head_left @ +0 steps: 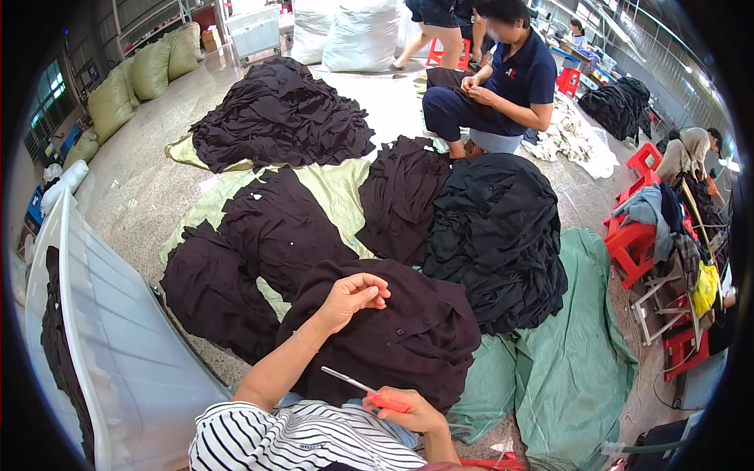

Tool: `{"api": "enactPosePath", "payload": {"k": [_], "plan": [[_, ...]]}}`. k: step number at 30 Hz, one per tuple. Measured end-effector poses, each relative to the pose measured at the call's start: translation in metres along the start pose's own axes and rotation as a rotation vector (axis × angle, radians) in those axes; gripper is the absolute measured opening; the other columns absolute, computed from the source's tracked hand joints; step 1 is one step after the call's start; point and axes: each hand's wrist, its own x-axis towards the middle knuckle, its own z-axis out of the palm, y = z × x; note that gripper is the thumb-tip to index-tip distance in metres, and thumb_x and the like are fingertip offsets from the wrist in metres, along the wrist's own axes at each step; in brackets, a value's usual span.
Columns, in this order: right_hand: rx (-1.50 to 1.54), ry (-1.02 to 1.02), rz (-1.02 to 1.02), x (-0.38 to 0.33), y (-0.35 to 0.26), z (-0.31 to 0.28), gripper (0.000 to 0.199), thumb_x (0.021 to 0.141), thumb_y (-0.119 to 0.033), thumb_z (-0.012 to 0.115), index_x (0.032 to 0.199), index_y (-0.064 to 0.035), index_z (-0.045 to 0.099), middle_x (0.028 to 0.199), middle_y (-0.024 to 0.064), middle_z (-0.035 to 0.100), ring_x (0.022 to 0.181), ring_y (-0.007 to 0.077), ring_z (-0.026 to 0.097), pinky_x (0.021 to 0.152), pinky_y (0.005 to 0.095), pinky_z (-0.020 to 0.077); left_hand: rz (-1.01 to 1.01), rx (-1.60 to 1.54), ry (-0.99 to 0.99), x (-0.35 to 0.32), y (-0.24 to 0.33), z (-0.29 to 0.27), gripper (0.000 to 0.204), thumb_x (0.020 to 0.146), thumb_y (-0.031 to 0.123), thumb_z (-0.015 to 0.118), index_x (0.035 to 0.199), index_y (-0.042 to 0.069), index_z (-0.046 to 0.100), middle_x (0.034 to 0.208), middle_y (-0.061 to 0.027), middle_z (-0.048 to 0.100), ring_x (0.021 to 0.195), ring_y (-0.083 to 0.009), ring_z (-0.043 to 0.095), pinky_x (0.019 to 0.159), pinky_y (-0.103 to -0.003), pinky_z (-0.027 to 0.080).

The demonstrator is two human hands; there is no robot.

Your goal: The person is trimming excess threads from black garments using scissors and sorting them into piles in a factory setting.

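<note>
A dark maroon garment [377, 337] with dark buttons lies spread over my lap. Above it, my left hand [355, 297] is raised with thumb and fingers drawn together; whatever they pinch, if anything, is too small to make out. My right hand [416, 410], lower and close to my body, is closed round the red handle of scissors [345, 378]. Their metal blades point up and left over the garment, toward my left forearm.
Maroon garment heaps [283, 114] and a black heap [499, 235] lie ahead on pale and green sheets [577, 337]. A white plastic bin [133, 337] stands at left, red stools [631, 243] at right. A seated person [514, 78] handles dark cloth beyond the heaps.
</note>
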Motion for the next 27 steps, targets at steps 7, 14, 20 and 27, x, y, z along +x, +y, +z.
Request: {"api": "enactPosePath", "payload": {"k": [7,14,20,27], "plan": [[0.348,-0.408,0.325,0.004,0.024,-0.055,0.050,0.096,-0.029,0.067,0.134,0.0001,0.053,0.109,0.0012,0.068,0.101,0.0073,0.060,0.083,0.0212,0.0443,-0.053,-0.058,0.047,0.000,0.001,0.005,0.019,0.101,0.009,0.055,0.116,0.000,0.062,0.105,-0.0105,0.069,0.089,-0.0164,0.068,0.087,-0.033,0.056],[0.514,-0.555,0.399,0.002,0.037,-0.076,0.052,0.094,-0.026,0.069,0.134,0.0031,0.052,0.113,0.0054,0.065,0.108,0.0115,0.058,0.088,0.0245,0.0442,0.014,-0.106,0.144,-0.010,0.002,0.019,0.018,0.099,0.009,0.057,0.113,0.000,0.063,0.104,-0.0132,0.069,0.088,-0.0180,0.068,0.085,-0.037,0.058],[0.556,-0.605,0.388,0.015,0.036,-0.074,0.053,0.094,-0.024,0.068,0.137,0.0002,0.050,0.108,0.0022,0.064,0.095,0.0075,0.056,0.076,0.0205,0.0437,0.014,-0.053,0.167,-0.011,0.001,0.012,0.017,0.099,0.009,0.058,0.112,-0.001,0.063,0.103,-0.0133,0.069,0.088,-0.0178,0.068,0.084,-0.037,0.058],[0.536,-0.453,0.411,0.017,0.029,-0.054,0.056,0.095,-0.024,0.068,0.140,0.0016,0.048,0.108,0.0040,0.066,0.089,0.0066,0.055,0.072,0.0193,0.0436,-0.034,-0.030,0.089,-0.003,-0.004,-0.002,0.019,0.099,0.010,0.058,0.114,-0.001,0.063,0.104,-0.0132,0.069,0.088,-0.0165,0.068,0.084,-0.034,0.058]]}}
